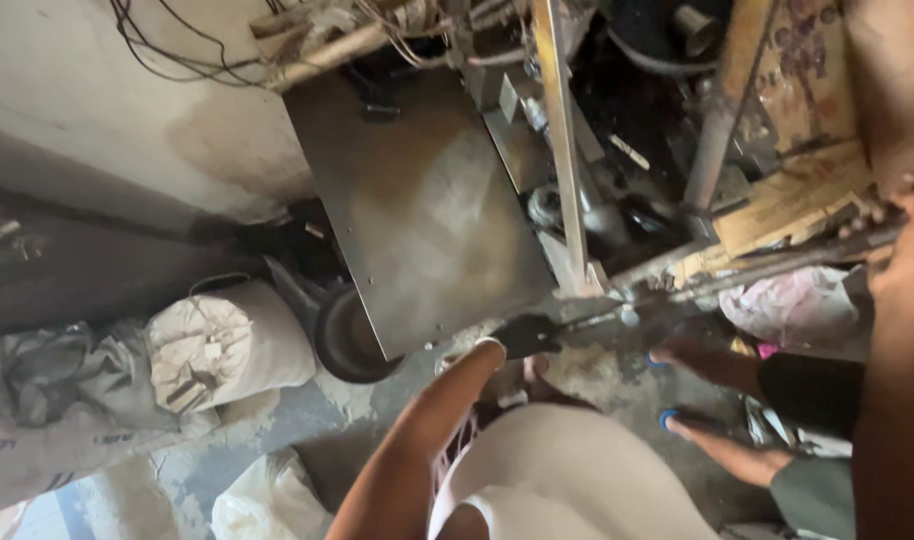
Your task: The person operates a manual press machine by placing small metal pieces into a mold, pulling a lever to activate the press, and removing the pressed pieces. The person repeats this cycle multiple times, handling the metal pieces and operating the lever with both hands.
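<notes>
At the far left a tied white sack (229,345) sits on the floor (307,420) among crumpled grey bags (47,375), with another pale bag (267,500) nearer. Just right of the sack a dark round pan (347,338) lies half under the corner of a big tilted sheet-metal panel (417,210), dull, stained, and leaning up toward the machine frame behind it.

In the middle, the person's left arm reaches forward and down, and the left hand (522,335), in a dark glove, closes around the near end of a long metal rod (737,270). The fingers look wrapped right round it, though the glove hides the detail. The rod runs from there up and to the right, past an upright metal bar (567,150), beneath the cardboard (792,200) stacked at the far right. At the right edge the right hand (902,215) is up at the rod's far end; it seems curled on or against it, but it is cropped and I cannot tell how firmly it holds.

The rod looks like steel: stiff, fairly heavy for its thickness, likely greasy or dusty, so slippery in a bare palm. It will not bend, but a long bar swings, so taking it near both ends, as the hands are set now, seems the steadiest grip.

Below the rod, another person's feet in blue sandals (677,415) stand close by on the floor, beside a pink crumpled bag (792,305).
</notes>
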